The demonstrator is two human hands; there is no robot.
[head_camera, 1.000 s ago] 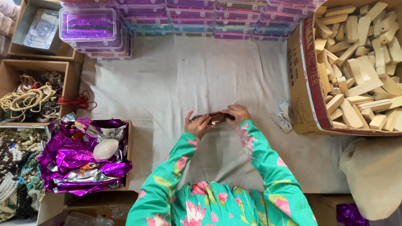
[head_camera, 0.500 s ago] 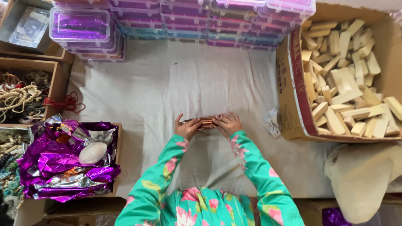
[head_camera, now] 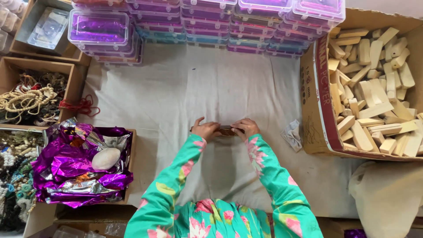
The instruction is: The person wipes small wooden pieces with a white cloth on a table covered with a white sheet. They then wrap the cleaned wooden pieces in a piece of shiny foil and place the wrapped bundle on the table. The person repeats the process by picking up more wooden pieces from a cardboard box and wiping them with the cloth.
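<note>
My left hand and my right hand meet over the white cloth, and together they hold a small brown oblong piece between them. Most of the piece is hidden by my fingers. Both arms wear green sleeves with a pink flower print.
A cardboard box of pale wooden blocks stands at the right. Stacked clear plastic cases with purple contents line the far edge. At the left are a box of purple foil with a white oval stone and boxes of beads and cords.
My hands stayed together on the brown piece. The view has shifted a little, so the hands sit slightly lower and more to the centre.
</note>
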